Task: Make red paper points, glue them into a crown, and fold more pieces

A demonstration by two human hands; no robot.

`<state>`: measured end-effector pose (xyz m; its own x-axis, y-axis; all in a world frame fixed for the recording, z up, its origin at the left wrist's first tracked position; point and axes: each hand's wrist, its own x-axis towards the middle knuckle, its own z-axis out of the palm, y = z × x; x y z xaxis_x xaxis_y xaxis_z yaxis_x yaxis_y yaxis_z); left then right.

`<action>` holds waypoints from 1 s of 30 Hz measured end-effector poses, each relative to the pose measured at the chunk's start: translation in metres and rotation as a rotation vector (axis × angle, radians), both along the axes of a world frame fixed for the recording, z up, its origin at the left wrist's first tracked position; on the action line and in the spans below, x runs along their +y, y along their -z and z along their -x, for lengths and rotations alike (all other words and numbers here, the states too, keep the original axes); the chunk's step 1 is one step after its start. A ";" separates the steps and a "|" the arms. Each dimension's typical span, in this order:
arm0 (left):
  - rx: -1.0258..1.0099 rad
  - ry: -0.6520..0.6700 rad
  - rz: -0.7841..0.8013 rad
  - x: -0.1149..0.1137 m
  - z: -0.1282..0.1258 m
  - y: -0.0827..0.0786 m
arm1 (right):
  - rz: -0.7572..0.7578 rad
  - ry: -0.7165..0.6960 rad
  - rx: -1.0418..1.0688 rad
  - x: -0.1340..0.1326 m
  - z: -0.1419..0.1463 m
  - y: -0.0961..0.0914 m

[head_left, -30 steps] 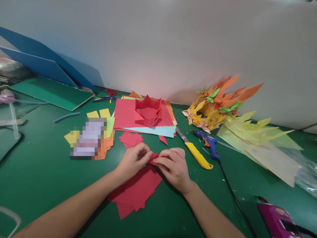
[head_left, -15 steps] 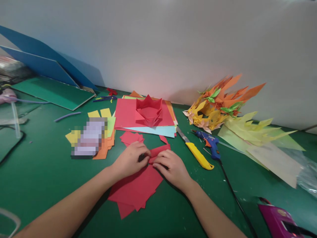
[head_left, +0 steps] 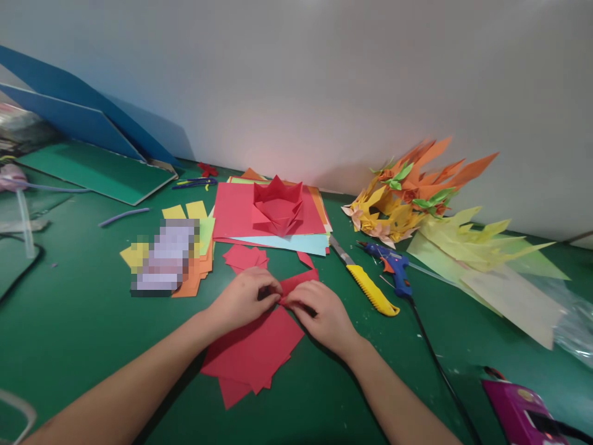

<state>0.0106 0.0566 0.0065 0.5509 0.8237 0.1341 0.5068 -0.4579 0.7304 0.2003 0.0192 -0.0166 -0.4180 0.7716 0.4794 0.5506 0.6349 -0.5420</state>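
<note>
My left hand (head_left: 248,295) and my right hand (head_left: 322,312) meet over a small piece of red paper (head_left: 299,280), pinching its near edge between thumbs and fingers. The fold under the fingertips is partly hidden. Beneath and nearer to me lies a fanned stack of red paper sheets (head_left: 257,352). Just beyond my left hand are several small red paper pieces (head_left: 245,258). A narrow red scrap (head_left: 306,259) lies past the held paper. Farther back, a pointed red paper crown (head_left: 278,210) stands on a pile of coloured paper (head_left: 231,210).
Right of my hands lie a yellow box cutter (head_left: 373,290), blade out, and a blue glue gun (head_left: 391,266) with its cord. Paper crowns (head_left: 389,213) stand at the back right. A magenta device (head_left: 514,408) sits near right; a blurred-out phone-like object (head_left: 167,256) lies left on paper pieces.
Both hands stay at the same spot on the red paper. My right fingers have drawn together into a tighter pinch, and my left thumb has shifted slightly at the paper's edge.
</note>
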 end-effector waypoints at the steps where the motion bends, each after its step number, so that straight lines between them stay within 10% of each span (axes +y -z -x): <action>1: 0.002 -0.001 -0.003 0.000 0.000 0.000 | -0.019 -0.018 -0.020 -0.001 -0.001 0.000; 30: 0.105 0.004 -0.085 -0.003 -0.001 0.003 | 0.022 0.029 -0.136 -0.007 -0.002 -0.004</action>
<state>0.0117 0.0538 0.0035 0.5687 0.8098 0.1443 0.5768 -0.5176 0.6319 0.2028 0.0125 -0.0121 -0.4557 0.7938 0.4027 0.6377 0.6068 -0.4746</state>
